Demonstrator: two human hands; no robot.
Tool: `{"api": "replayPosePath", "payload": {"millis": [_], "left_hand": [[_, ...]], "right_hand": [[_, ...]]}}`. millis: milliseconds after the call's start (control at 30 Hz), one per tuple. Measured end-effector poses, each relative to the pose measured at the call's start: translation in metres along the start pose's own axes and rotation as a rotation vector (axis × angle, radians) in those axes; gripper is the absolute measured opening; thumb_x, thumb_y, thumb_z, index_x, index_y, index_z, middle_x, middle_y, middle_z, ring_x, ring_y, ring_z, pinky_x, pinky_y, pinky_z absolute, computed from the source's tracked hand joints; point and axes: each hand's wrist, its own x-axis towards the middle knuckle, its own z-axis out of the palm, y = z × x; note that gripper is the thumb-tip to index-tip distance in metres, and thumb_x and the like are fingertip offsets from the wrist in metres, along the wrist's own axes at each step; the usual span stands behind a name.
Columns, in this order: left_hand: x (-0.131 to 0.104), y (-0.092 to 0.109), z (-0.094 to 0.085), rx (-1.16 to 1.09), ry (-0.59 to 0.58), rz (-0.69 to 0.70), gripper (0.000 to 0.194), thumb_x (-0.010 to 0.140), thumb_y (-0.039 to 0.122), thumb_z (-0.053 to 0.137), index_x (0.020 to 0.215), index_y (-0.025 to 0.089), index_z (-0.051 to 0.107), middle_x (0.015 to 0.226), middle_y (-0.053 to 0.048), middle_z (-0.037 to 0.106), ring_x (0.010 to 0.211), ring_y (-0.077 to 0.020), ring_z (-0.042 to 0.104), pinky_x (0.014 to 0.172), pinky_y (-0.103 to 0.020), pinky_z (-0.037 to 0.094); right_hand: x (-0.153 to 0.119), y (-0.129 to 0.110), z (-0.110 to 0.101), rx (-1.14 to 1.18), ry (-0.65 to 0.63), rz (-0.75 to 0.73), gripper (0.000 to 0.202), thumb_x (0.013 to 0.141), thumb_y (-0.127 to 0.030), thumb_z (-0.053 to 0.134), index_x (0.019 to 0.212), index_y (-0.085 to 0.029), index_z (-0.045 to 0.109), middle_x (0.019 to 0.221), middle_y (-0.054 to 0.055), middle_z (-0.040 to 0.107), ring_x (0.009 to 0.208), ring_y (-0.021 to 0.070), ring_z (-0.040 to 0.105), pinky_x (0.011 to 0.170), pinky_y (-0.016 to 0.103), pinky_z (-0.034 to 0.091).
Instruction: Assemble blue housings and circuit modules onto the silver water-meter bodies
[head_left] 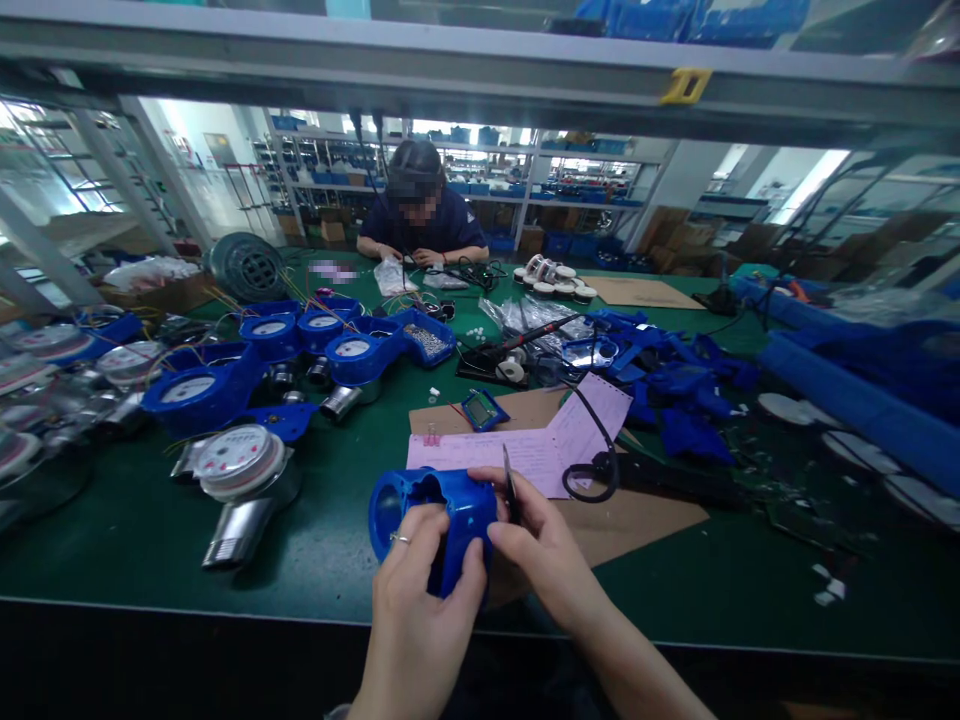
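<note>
A blue plastic housing [466, 520] is held above the front edge of the green table. My left hand [427, 590], with a ring on one finger, is closed on its near side, some fingertips inside the opening. My right hand [536, 540] is closed at the housing's right side and also holds a thin dark pointed tool, perhaps tweezers [511, 490], pointing up. Just beyond the housing lie pink written sheets [480, 450] on brown cardboard [645, 520]. A small circuit board with a display [482, 409] rests behind the sheets.
Metal water meters [240, 465] and blue housings with dials [199, 385] crowd the left. Blue parts [690, 380], a black cable [616, 450] and a long blue bin [862, 400] are at right. Across the table [337, 545] sits a person [424, 215]; a shelf beam [480, 60] crosses overhead.
</note>
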Motion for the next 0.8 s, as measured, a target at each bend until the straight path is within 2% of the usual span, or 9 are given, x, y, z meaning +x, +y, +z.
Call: {"api": "replayPosePath", "payload": {"millis": [100,167,200,267,367,500,600,800], "left_hand": [[0.001,-0.001,-0.001,-0.010,-0.007,0.004,0.009,0.082,0.020,0.054,0.087,0.019,0.060,0.090,-0.005,0.063,0.082,-0.0175,0.062,0.072,-0.026,0.051],[0.001,-0.002,-0.002,-0.025,-0.022,0.018,0.012,0.084,0.021,0.052,0.091,0.019,0.060,0.093,-0.006,0.063,0.086,-0.0183,0.062,0.075,-0.028,0.051],[0.001,-0.003,-0.001,-0.030,-0.025,0.023,0.014,0.084,0.021,0.051,0.094,0.018,0.060,0.095,-0.007,0.063,0.088,-0.0187,0.062,0.076,-0.028,0.051],[0.000,-0.004,0.000,-0.025,-0.027,0.024,0.016,0.085,0.020,0.049,0.097,0.018,0.060,0.098,-0.008,0.063,0.091,-0.0193,0.062,0.077,-0.029,0.051],[-0.003,-0.005,0.003,0.002,-0.011,0.039,0.017,0.085,0.020,0.049,0.097,0.017,0.060,0.099,-0.009,0.063,0.092,-0.0204,0.062,0.076,-0.029,0.052],[-0.005,-0.003,0.006,0.028,0.017,0.073,0.018,0.084,0.020,0.049,0.099,0.016,0.060,0.100,-0.010,0.062,0.092,-0.0204,0.062,0.075,-0.027,0.053],[-0.006,-0.003,0.007,0.039,0.018,0.097,0.018,0.085,0.019,0.049,0.098,0.016,0.060,0.100,-0.010,0.062,0.092,-0.0196,0.062,0.075,-0.026,0.052],[-0.004,-0.005,0.002,0.019,-0.041,0.053,0.022,0.085,0.020,0.048,0.103,0.015,0.059,0.101,-0.010,0.062,0.093,-0.0194,0.061,0.079,-0.028,0.051]], "right_hand": [[-0.013,-0.011,-0.008,-0.143,-0.042,-0.036,0.037,0.090,-0.029,0.038,0.123,-0.023,0.054,0.111,0.006,0.061,0.112,0.0206,0.052,0.094,0.036,0.044],[-0.023,-0.015,-0.013,-0.271,-0.026,-0.061,0.034,0.094,-0.031,0.037,0.123,-0.026,0.053,0.120,0.005,0.058,0.117,0.0191,0.050,0.100,0.035,0.040],[-0.028,-0.016,-0.015,-0.324,-0.024,-0.068,0.032,0.094,-0.032,0.040,0.122,-0.026,0.053,0.119,0.004,0.059,0.115,0.0183,0.051,0.098,0.032,0.041],[-0.035,-0.017,-0.018,-0.415,-0.043,-0.059,0.024,0.093,-0.033,0.042,0.111,-0.024,0.057,0.102,0.003,0.064,0.099,0.0167,0.059,0.084,0.027,0.046],[-0.037,-0.018,-0.019,-0.527,-0.104,-0.024,0.024,0.096,-0.034,0.038,0.088,-0.021,0.057,0.079,0.000,0.062,0.073,0.0142,0.059,0.063,0.023,0.043],[-0.031,-0.022,-0.018,-0.619,-0.181,0.013,0.028,0.096,-0.035,0.037,0.080,-0.020,0.054,0.074,0.000,0.061,0.066,0.0141,0.057,0.058,0.024,0.040],[-0.027,-0.025,-0.017,-0.633,-0.183,0.006,0.026,0.096,-0.032,0.038,0.079,-0.020,0.054,0.074,0.000,0.062,0.065,0.0142,0.057,0.057,0.023,0.039],[-0.021,-0.016,-0.015,-0.747,-0.119,-0.213,0.029,0.095,-0.028,0.038,0.070,-0.019,0.050,0.064,-0.002,0.056,0.053,0.0109,0.051,0.050,0.022,0.032]]}}
